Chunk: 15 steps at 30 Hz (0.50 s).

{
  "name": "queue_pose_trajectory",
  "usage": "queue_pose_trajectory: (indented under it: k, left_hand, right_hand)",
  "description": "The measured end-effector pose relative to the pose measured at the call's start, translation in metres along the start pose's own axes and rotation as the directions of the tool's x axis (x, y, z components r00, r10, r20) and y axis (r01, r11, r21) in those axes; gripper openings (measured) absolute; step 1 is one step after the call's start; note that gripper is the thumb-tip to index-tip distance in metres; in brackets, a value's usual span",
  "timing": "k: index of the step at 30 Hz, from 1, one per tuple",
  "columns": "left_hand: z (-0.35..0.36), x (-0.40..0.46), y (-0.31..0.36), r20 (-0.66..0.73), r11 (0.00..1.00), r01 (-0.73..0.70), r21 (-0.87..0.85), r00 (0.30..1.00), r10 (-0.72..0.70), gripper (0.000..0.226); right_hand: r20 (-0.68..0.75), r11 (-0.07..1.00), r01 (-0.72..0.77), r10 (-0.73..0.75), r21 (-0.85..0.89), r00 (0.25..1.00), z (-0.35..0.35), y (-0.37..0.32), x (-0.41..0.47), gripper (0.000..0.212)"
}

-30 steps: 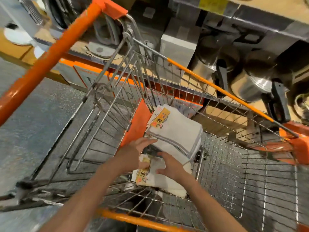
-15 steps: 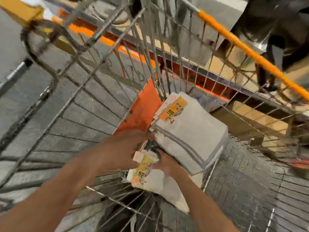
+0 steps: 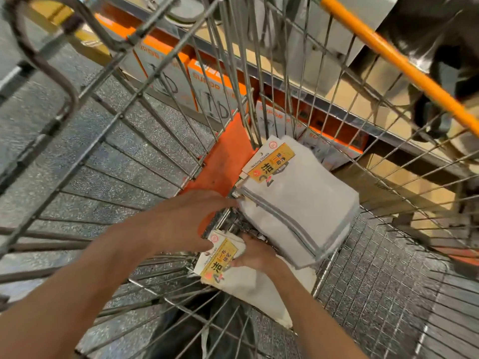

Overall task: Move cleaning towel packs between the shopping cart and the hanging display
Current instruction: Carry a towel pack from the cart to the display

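Both forearms reach in from the six o'clock edge, down into the wire shopping cart. The right hand sits just below the middle, its fingers curled over the upper edge of the nearer towel pack, with the thumb side pressed against the pack's yellow label. That pack is white cloth, lying on the basket's wire floor and running off toward five o'clock. The left hand comes in from eight o'clock and lies across the top of the label's upper corner. Its fingers are spread and nearly straight, the tips stretching toward the stack of towel packs at about two o'clock from the hands; whether they have hold of anything I cannot tell, since the blur hides the fingertips.

The stack is several folded white towels with grey edging, tilted, leaning against the basket's corner beside an orange plastic flap. The top pack carries its own yellow label, printed with the words "cleaning towels" partly cut off.

Farther out, through the wires at twelve o'clock, orange and white boxes stand on a low shelf. The cart's orange rim bar slants across the one o'clock corner, with dark cookware blurred behind it.
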<state>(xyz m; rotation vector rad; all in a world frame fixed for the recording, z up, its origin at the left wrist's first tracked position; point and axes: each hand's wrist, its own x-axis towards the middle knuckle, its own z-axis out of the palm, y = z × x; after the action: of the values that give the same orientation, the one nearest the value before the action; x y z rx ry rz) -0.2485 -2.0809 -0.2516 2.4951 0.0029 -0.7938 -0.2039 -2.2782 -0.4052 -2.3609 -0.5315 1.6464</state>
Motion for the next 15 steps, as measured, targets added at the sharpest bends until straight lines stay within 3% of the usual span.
queue_pose_trajectory:
  k: [2, 6, 10, 13, 15]
  left_hand:
    - [0.0, 0.0, 0.0, 0.005, 1.0, 0.018, -0.006, 1.0, -0.018, 0.084]
    - [-0.012, -0.004, 0.009, 0.056, 0.999, 0.034, -0.029, 0.998, -0.032, 0.084]
    - [-0.027, -0.01, 0.019, 0.084, 0.996, 0.02, -0.086, 0.996, -0.012, 0.083]
    - [-0.032, -0.015, 0.026, 0.022, 0.98, 0.039, -0.196, 0.999, -0.036, 0.084]
    - [-0.037, -0.019, 0.032, -0.027, 0.975, 0.022, -0.22, 0.999, -0.029, 0.085]
  right_hand:
    - [0.007, 0.999, 0.034, -0.034, -0.006, 0.999, 0.001, -0.002, -0.009, 0.06]
    - [-0.026, 0.994, 0.101, -0.102, -0.051, 0.994, 0.002, -0.008, -0.032, 0.06]
    - [-0.091, 0.991, 0.127, -0.122, 0.052, 0.988, -0.02, -0.021, -0.063, 0.063]
    - [-0.177, 0.981, 0.159, -0.138, 0.114, 0.974, -0.043, -0.029, -0.096, 0.063]
    - [-0.256, 0.948, 0.193, -0.126, 0.255, 0.958, -0.058, -0.033, -0.12, 0.056]
